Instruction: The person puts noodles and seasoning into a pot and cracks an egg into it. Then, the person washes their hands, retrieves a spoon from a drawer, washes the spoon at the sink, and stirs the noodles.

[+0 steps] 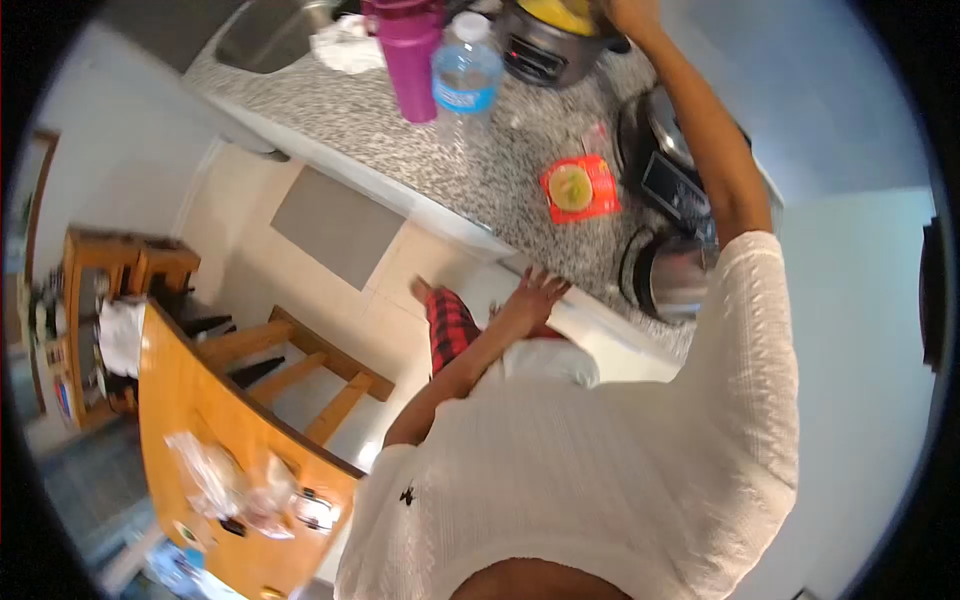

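Observation:
My left hand lies at the front edge of the granite counter, its fingers spread and nothing in them. At the top of the view my right hand is beside the rim of a dark electric cooker. Something yellow shows inside that cooker. The frame edge cuts off the right fingers, so I cannot tell whether they hold anything. Between my hands a red packet with a bowl pictured on it lies flat on the counter.
A purple tumbler and a clear water bottle stand left of the cooker. White cloth or paper lies by the sink. A black appliance and a metal pot sit at right. Behind is a wooden table.

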The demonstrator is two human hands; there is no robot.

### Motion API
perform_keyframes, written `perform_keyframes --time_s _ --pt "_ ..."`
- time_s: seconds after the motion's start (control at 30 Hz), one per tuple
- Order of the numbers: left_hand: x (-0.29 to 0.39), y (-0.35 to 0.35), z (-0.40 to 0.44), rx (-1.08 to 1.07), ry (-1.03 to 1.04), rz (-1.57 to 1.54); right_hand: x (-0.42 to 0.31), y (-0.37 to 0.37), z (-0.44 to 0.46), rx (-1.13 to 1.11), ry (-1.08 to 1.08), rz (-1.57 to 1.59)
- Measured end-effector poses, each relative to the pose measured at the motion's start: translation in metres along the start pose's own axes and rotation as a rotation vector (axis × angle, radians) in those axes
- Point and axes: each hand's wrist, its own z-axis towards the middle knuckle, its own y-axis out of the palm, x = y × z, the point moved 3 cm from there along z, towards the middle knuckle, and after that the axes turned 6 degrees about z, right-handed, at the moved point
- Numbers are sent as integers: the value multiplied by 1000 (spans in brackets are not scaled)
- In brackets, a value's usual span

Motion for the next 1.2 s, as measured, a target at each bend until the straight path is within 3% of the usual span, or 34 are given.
perform_keyframes --time_s 0.03,0.2,0.3,0.43,0.73,0.83,0.97,1.07,1.2 --pt "4 0 4 -113 -29 196 3 4 12 -10 -3 -36" --pt "17 0 9 -21 -211 171 -3 3 33 -236 -25 95" --pt "26 6 10 37 -261 240 3 -10 44 -253 36 -19" --pt "33 8 10 13 -343 163 -7 -12 51 -157 127 52" --pt "32 7 9 -50 -363 120 -18 22 58 -303 59 131" --pt "32 13 8 2 -374 109 -3 19 65 -235 182 104" --pt "29 13 10 -19 -372 140 -2 29 66 -312 132 191" --pt "32 10 9 -7 -357 185 -6 24 68 -218 110 122" --pt "32 7 9 -23 -371 194 -15 18 65 -367 28 163"
